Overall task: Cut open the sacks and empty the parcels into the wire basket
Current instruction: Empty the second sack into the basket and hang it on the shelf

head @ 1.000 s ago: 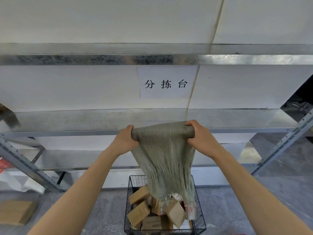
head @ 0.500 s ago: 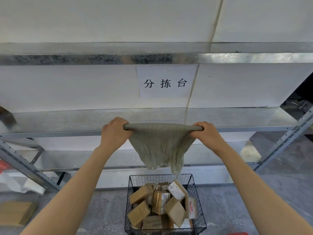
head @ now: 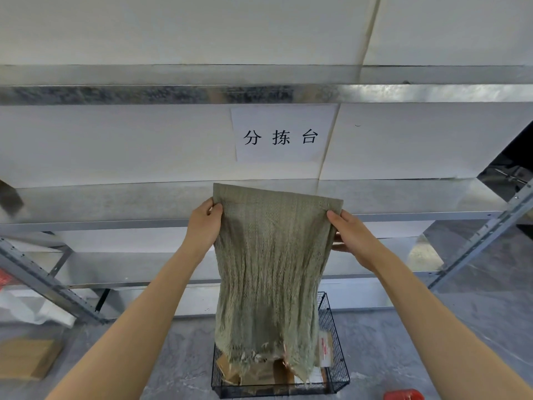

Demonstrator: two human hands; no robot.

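Note:
A limp grey-green woven sack [head: 271,269] hangs upside down at full length in front of me, its frayed cut end low over the black wire basket [head: 336,336]. My left hand [head: 203,226] pinches the sack's upper left corner. Thumb in front, my right hand [head: 350,235] pinches the upper right corner. Brown cardboard parcels [head: 256,373] lie in the basket, mostly hidden behind the sack.
A galvanised metal shelf rack [head: 115,203] stands against the white wall with a paper sign [head: 284,134]. A flat cardboard piece [head: 26,356] lies on the floor at left. Something red [head: 403,395] shows at the bottom right.
The sack was bunched up and shaken between my fists; now both hands have shifted to its corners and it hangs unrolled to full length, covering most of the basket.

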